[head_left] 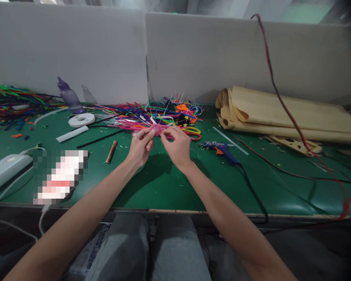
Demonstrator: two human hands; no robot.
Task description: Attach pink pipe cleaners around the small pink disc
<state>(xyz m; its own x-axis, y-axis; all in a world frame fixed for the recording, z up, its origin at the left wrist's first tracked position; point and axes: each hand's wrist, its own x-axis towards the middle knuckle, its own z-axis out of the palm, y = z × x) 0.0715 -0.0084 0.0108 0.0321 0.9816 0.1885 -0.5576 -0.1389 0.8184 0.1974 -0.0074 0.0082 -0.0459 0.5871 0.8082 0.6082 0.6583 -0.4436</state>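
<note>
Between my two hands, above the middle of the green table, is a small round pink piece. My left hand pinches its left side with thumb and finger. My right hand has its fingertips closed at the piece's right edge. Thin pale strands rise above the piece, and I cannot make out whether they join it. Just behind the hands lies a heap of coloured pipe cleaners, with finished-looking bright pieces at its right side. A blue glue gun with an orange trigger lies right of my right hand.
Brown paper lies folded at the back right, with a red-black cable hanging before it. On the left are a purple bottle, a white spool, a blurred-out phone and a white power strip. A white partition stands behind.
</note>
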